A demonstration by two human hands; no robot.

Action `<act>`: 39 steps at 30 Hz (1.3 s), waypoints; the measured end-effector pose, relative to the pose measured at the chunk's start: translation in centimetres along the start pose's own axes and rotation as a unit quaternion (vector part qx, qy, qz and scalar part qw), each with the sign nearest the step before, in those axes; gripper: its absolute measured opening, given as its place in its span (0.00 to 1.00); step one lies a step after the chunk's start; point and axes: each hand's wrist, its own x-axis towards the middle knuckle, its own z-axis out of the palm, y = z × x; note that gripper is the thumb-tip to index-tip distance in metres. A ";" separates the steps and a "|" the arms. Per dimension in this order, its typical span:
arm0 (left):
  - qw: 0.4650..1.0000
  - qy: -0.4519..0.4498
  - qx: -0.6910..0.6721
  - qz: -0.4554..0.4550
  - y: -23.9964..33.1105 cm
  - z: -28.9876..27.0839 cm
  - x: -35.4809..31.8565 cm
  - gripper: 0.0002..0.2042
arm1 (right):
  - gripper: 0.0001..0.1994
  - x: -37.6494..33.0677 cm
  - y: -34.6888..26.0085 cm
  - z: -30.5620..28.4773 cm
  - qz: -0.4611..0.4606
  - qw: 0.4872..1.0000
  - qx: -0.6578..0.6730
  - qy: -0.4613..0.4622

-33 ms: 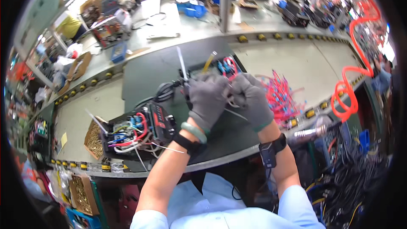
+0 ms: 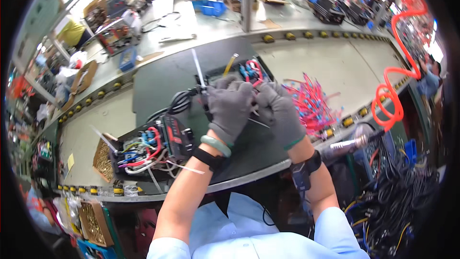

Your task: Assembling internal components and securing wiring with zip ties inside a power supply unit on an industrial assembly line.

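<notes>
Both my hands wear grey gloves and meet over a black device housing [image 2: 269, 69], which they partly cover. Red wires and blue connectors [image 2: 249, 71] show inside it beyond my fingers. My left hand [image 2: 230, 108] is closed at the housing's near left, beside an upright white cable tie [image 2: 197, 67]. My right hand [image 2: 281, 115], fingers curled, touches the wires close to the left fingertips. What either hand pinches is hidden. A yellow strip [image 2: 230, 64] rises behind them. To the left sits a second open housing [image 2: 179, 136] full of coloured wires, with white ties sticking out.
Pink-red wires with blue ends [image 2: 311, 103] lie heaped on the right. A carton of brass-coloured small parts [image 2: 103, 160] stands left. An electric screwdriver [image 2: 345, 148] hangs under a coiled orange hose [image 2: 395, 91]. A coiled black cable [image 2: 179, 103] lies between the housings.
The whole view has shifted slightly. Both hands stay closed together over the same housing, with only small finger movement.
</notes>
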 end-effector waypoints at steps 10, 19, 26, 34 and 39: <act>0.999 -0.027 0.035 -0.018 -0.1 0.6 -0.9 0.12 | 0.09 -7.2 3.8 -0.8 -0.235 0.868 -0.424 0.104; 0.965 -0.229 -0.122 -0.034 6.3 -3.7 -10.4 0.21 | 0.11 -28.4 2.5 -13.0 0.144 0.686 -0.666 0.257; 0.896 -0.431 0.052 -0.094 5.3 -2.3 -12.0 0.18 | 0.13 -25.2 7.3 -12.0 0.207 0.456 -0.839 0.213; 0.406 -0.450 -0.590 -0.533 5.7 -6.5 -10.1 0.13 | 0.06 -13.1 4.5 -1.9 -0.195 0.555 -0.809 0.017; 0.405 -0.439 -0.645 -0.476 5.8 -15.6 -5.9 0.23 | 0.04 -8.5 1.3 1.1 -0.080 0.519 -0.836 -0.159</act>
